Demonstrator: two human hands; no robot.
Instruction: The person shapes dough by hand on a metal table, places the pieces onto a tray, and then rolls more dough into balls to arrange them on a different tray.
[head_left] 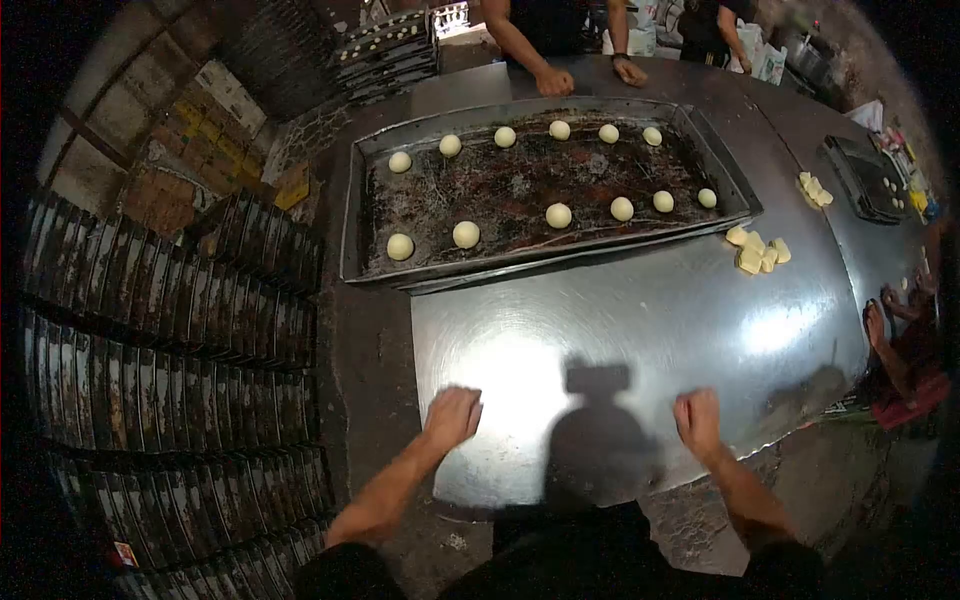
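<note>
My left hand (454, 416) is curled, knuckles up, low over the left part of the shiny metal tabletop (500, 310). My right hand (698, 418) is closed in the same way near the table's front edge. The palms face away from me, so anything under or inside the fingers is hidden. Beyond both hands lies a dark, worn baking tray (520, 262) with two rows of round pale dough balls (558, 215). Cut dough pieces (757, 250) are heaped at the tray's right front corner, nearer my right hand.
Stacked dark trays (170, 380) fill the left side. Across the table, a co-worker's hands (555, 82) rest near the tray's far edge. Another person's hand (876, 325) is at the right, with more dough pieces (814, 190) and a smaller black tray (862, 180).
</note>
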